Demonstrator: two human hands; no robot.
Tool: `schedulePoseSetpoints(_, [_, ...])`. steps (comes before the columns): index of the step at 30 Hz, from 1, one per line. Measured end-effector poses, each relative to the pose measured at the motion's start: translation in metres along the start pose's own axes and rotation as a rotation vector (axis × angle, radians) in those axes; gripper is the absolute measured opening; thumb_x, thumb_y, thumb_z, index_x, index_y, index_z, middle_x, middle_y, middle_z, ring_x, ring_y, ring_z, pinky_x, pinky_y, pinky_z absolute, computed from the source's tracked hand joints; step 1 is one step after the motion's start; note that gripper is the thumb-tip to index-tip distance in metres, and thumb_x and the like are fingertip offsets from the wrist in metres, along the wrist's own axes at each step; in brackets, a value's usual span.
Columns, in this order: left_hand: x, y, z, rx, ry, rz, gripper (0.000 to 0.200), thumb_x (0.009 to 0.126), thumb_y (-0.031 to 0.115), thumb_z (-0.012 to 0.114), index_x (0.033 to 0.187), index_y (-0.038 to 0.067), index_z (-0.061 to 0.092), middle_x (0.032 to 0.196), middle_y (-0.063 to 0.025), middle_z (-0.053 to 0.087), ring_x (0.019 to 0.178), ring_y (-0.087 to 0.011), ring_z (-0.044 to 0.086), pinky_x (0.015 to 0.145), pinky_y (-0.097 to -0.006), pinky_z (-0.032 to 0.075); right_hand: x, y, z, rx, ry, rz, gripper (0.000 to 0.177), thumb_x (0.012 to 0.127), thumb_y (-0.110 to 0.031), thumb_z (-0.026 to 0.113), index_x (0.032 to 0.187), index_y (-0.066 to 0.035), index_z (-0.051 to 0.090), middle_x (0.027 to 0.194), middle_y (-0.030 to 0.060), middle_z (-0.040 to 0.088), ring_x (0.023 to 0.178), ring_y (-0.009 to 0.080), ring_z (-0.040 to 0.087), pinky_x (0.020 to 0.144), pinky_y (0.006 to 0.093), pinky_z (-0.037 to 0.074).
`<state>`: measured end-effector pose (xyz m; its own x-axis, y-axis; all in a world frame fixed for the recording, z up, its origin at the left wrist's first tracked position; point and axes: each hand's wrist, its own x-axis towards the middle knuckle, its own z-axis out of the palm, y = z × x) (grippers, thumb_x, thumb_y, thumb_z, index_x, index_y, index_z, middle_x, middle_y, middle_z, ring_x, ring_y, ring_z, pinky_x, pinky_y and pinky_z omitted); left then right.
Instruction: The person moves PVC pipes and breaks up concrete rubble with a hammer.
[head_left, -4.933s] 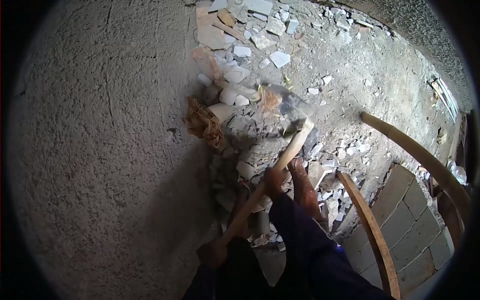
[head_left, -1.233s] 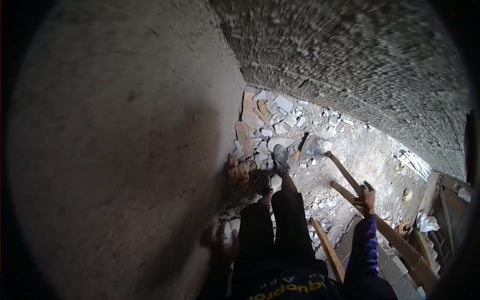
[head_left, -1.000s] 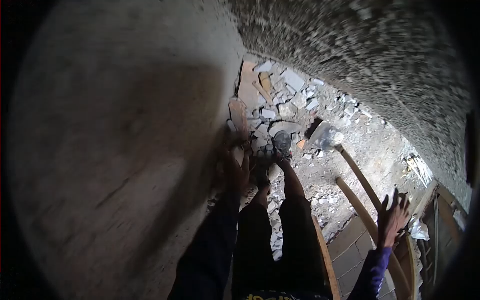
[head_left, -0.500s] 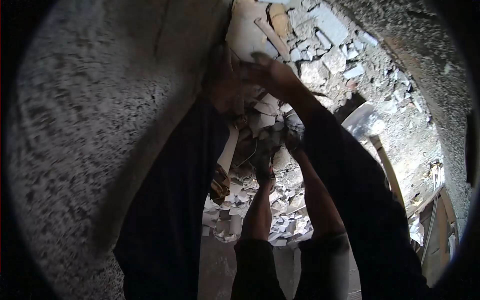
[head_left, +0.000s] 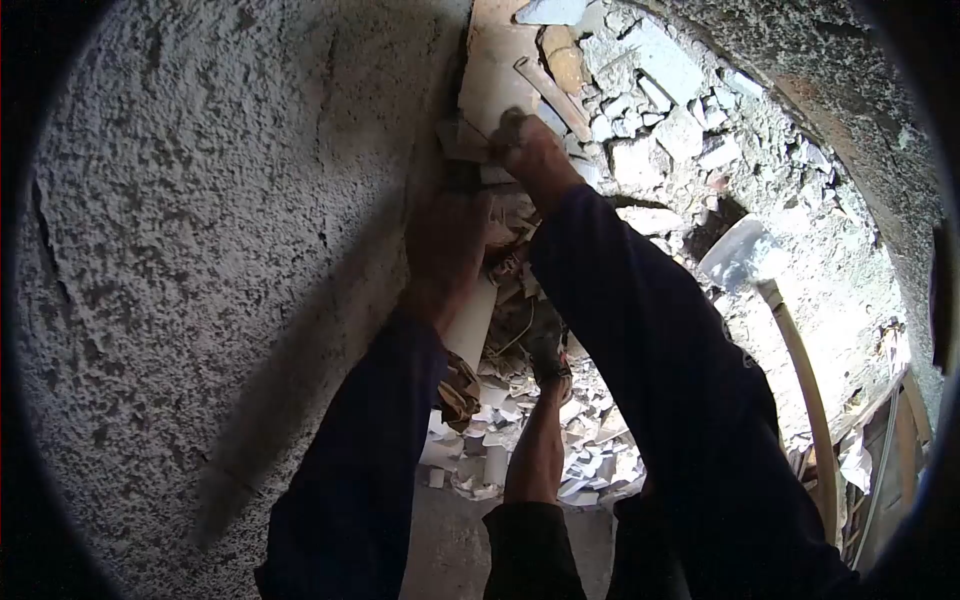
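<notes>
My right hand [head_left: 535,155] is above the rubble beside the rough wall, its fingers curled in at a thin, pale, flat piece [head_left: 465,140]. What those fingers grip is partly hidden. Closer to me, my left hand [head_left: 447,245] is in the wall's shadow, back of the hand up, over dark debris. Its fingertips are hidden, so its hold does not show. A large pale slab [head_left: 497,75] lies just beyond my right hand, with a narrow stick-like piece [head_left: 552,97] to its right. Below my left hand, a white tube-like piece [head_left: 474,318] slants through the debris.
A rough plastered wall [head_left: 200,250] rises close on my left, and another wall [head_left: 830,90] curves along the right. Broken rubble [head_left: 680,130] covers the ground. A shovel [head_left: 745,253] with a wooden handle lies at right. My leg [head_left: 538,450] stands amid the debris.
My left hand has drawn back toward me and lower along the wall. My right hand has shifted slightly left, its fingers now curled. The view has tilted a little.
</notes>
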<state>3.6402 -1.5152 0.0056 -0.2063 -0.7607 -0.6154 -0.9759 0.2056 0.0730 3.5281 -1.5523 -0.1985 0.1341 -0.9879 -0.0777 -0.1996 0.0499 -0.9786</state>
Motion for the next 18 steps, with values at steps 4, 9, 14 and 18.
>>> schedulePoseSetpoints(4, [-0.042,-0.001,-0.018,0.095,0.393,0.056,0.015,0.083,0.011,0.060,0.098,0.012,0.060,0.086,-0.0096,0.063,0.087,-0.0303,0.062,0.078,-0.0447,0.048,0.015,-0.016,0.008,0.652,0.112,0.955,0.013,0.094,-0.019,0.060,0.102,-0.010,0.055,0.075,0.0060,0.056,0.067,0.0220,0.057,0.063,0.0336,0.046])
schedulePoseSetpoints(9, [-0.102,0.009,-0.061,-0.047,0.289,-0.247,0.035,0.088,0.009,0.060,0.120,0.001,0.050,0.096,-0.0207,0.063,0.091,-0.0342,0.063,0.079,-0.0436,0.049,0.006,-0.021,-0.019,1.429,0.139,1.073,0.026,0.092,-0.022,0.066,0.111,-0.010,0.054,0.085,0.0066,0.054,0.069,0.0184,0.054,0.059,0.0287,0.046])
schedulePoseSetpoints(14, [-0.157,0.025,-0.123,-0.480,0.286,-0.477,0.045,0.090,0.013,0.062,0.126,-0.007,0.044,0.107,-0.0264,0.060,0.100,-0.0423,0.060,0.087,-0.0471,0.047,-0.034,-0.155,-0.137,0.667,0.265,1.200,0.033,0.084,-0.014,0.070,0.115,-0.007,0.060,0.105,0.0069,0.062,0.088,0.0221,0.056,0.067,0.0369,0.049])
schedulePoseSetpoints(18, [-0.194,0.046,-0.132,-0.746,0.230,-0.750,0.057,0.088,0.018,0.067,0.130,-0.009,0.040,0.117,-0.0286,0.055,0.110,-0.0430,0.055,0.089,-0.0435,0.047,-0.115,-0.252,-0.203,0.229,-0.038,0.894,0.039,0.087,-0.013,0.064,0.125,-0.004,0.057,0.116,0.0062,0.061,0.097,0.0214,0.057,0.080,0.0361,0.048])
